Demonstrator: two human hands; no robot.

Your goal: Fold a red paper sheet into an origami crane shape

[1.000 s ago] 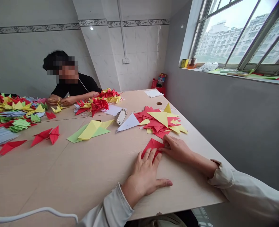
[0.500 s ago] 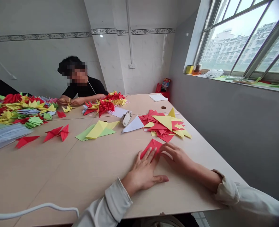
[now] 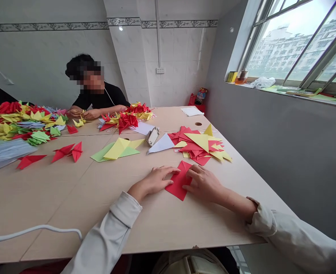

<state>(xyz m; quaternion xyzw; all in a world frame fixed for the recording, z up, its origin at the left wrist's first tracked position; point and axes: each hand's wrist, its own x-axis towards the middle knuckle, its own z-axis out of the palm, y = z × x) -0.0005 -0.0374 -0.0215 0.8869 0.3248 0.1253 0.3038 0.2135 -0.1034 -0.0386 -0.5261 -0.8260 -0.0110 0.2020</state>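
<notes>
A folded red paper (image 3: 179, 184) lies flat on the wooden table (image 3: 71, 198) in front of me. My left hand (image 3: 153, 179) rests at its left edge, fingers stretched out and touching the paper. On the paper's right side lies my right hand (image 3: 203, 183), fingers spread and pressing down. Just beyond is a pile of red and yellow folded triangles (image 3: 200, 146).
Across the table a person in black (image 3: 95, 97) folds yellow paper beside heaps of folded pieces (image 3: 128, 120). More coloured heaps (image 3: 22, 125) lie far left, green and yellow sheets (image 3: 116, 149) and a white triangle (image 3: 162, 144) mid-table. A white cable (image 3: 34, 230) runs near me.
My left hand has slid off the red paper to its left edge, uncovering the paper. The right hand stays on it. The camera view has shifted slightly.
</notes>
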